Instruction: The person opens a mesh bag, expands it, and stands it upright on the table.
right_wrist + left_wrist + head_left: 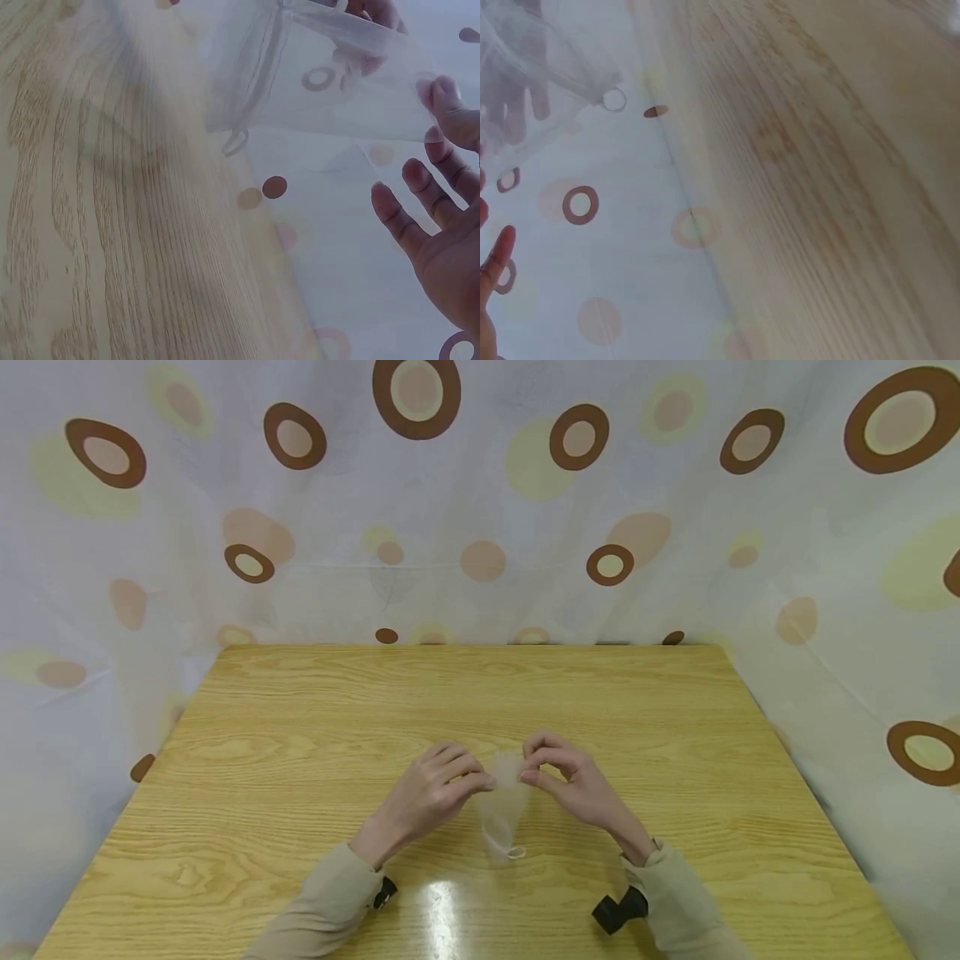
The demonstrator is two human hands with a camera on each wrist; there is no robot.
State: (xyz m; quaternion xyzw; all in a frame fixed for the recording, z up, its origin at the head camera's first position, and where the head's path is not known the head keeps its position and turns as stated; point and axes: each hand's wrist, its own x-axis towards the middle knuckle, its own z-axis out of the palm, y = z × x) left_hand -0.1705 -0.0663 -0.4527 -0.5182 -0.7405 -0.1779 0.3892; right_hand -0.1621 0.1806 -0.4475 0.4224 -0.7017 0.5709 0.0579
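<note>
A sheer white drawstring pouch (504,806) hangs between the two hands over the table, its cord loop (516,852) dangling at the lower end. One edge of it is pinched by the left hand (438,783). On the opposite side the right hand (573,781) pinches a corner between thumb and index finger. From the right wrist, the pouch (330,82) looks flat and see-through, with a gathered cord channel (262,71); the other fingers of the right hand (450,247) are spread. Only part of the left hand (491,277) shows at the left wrist view's edge.
A wood-grain table (337,710) lies beneath the hands. Around its back and sides hangs a white curtain (480,510) with brown, peach and yellow circles. A black strap device (621,910) sits at the right wrist, another (385,893) at the left.
</note>
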